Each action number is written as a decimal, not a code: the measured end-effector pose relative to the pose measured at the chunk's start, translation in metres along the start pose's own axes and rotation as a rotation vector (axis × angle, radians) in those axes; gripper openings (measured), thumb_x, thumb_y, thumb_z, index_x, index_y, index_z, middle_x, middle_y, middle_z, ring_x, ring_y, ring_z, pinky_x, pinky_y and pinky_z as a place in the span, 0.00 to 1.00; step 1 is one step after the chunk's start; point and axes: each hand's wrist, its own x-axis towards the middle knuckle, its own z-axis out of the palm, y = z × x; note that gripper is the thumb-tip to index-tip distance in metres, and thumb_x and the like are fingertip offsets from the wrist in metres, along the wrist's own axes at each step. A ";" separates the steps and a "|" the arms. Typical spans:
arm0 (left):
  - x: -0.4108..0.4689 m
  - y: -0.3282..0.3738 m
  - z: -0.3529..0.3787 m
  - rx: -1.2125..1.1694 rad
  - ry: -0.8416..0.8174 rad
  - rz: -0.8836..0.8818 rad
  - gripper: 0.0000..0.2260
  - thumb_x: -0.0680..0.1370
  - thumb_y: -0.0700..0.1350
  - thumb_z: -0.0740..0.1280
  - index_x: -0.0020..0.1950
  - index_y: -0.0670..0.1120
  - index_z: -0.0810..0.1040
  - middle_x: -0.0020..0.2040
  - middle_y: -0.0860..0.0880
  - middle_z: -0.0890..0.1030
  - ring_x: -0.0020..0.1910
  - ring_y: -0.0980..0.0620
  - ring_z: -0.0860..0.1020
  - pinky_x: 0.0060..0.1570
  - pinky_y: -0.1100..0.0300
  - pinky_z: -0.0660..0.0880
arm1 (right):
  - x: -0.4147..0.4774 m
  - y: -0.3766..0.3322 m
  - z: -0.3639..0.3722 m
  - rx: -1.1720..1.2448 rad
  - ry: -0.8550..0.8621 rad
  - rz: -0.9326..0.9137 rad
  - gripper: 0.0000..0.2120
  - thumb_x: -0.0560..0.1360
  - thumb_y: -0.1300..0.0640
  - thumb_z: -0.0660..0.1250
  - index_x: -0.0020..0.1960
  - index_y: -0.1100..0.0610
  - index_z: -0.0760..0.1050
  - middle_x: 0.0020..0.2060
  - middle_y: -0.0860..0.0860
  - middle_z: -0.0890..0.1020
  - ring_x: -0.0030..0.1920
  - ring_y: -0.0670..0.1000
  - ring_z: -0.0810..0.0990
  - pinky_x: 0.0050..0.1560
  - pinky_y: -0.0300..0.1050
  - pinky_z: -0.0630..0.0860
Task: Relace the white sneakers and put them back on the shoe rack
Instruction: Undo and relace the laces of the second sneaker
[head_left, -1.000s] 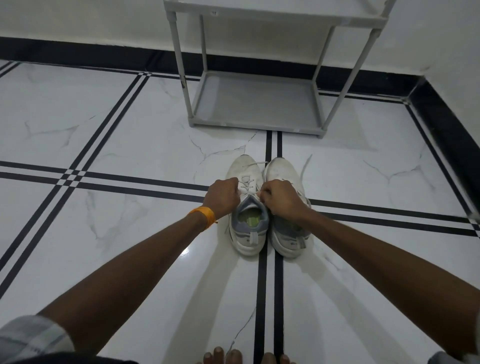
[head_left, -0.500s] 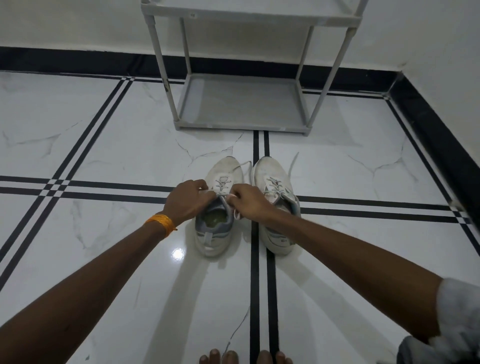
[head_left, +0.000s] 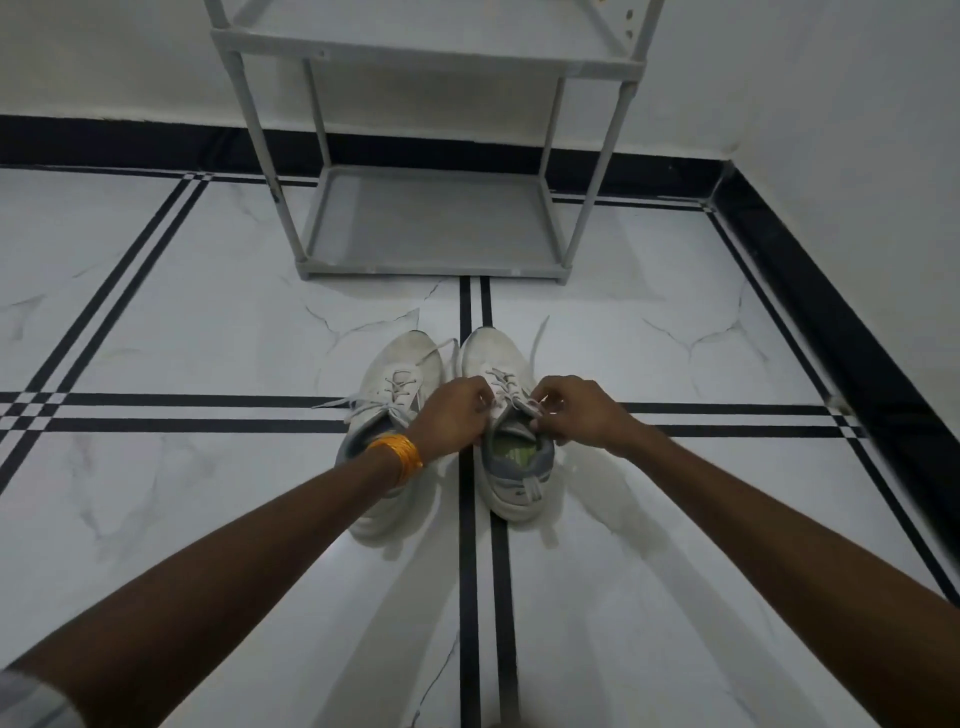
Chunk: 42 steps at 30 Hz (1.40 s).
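Two white sneakers stand side by side on the floor, toes toward the rack. The left sneaker (head_left: 400, 374) has loose lace ends trailing to its left; my left wrist with an orange band covers its heel. Over the right sneaker (head_left: 511, 467), whose grey collar and green insole show, both hands work. My left hand (head_left: 454, 415) is closed on the lace at the tongue's left side. My right hand (head_left: 569, 413) pinches the lace at the right side. A lace end (head_left: 540, 338) trails past the right sneaker's toe.
A grey shoe rack (head_left: 431, 260) stands against the white wall straight ahead, its bottom shelf bare. The floor is white marble with black stripes. A black skirting runs along the back wall and the right wall (head_left: 857, 364).
Both hands have moved from the left sneaker's laces over to the right sneaker. The camera has tilted, so the rack sits lower and nearer in view.
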 end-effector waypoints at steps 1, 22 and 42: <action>0.002 -0.002 0.000 0.023 0.009 0.007 0.07 0.77 0.40 0.66 0.54 0.42 0.79 0.53 0.42 0.80 0.49 0.43 0.80 0.46 0.56 0.75 | 0.002 0.001 0.002 0.010 0.016 -0.010 0.12 0.70 0.61 0.76 0.51 0.60 0.78 0.46 0.60 0.85 0.38 0.56 0.83 0.43 0.53 0.83; 0.016 -0.007 -0.019 -0.002 -0.027 0.035 0.09 0.77 0.46 0.68 0.53 0.45 0.85 0.51 0.46 0.86 0.45 0.50 0.82 0.42 0.66 0.73 | 0.019 -0.002 -0.001 0.016 0.097 -0.014 0.02 0.69 0.57 0.76 0.41 0.56 0.86 0.40 0.49 0.85 0.43 0.48 0.81 0.40 0.41 0.75; 0.008 0.021 0.004 0.115 -0.022 -0.024 0.11 0.77 0.43 0.64 0.56 0.39 0.73 0.48 0.39 0.81 0.46 0.40 0.80 0.43 0.50 0.78 | 0.012 -0.031 0.011 -0.239 0.055 0.174 0.09 0.77 0.64 0.65 0.40 0.60 0.67 0.41 0.55 0.75 0.43 0.55 0.77 0.36 0.42 0.69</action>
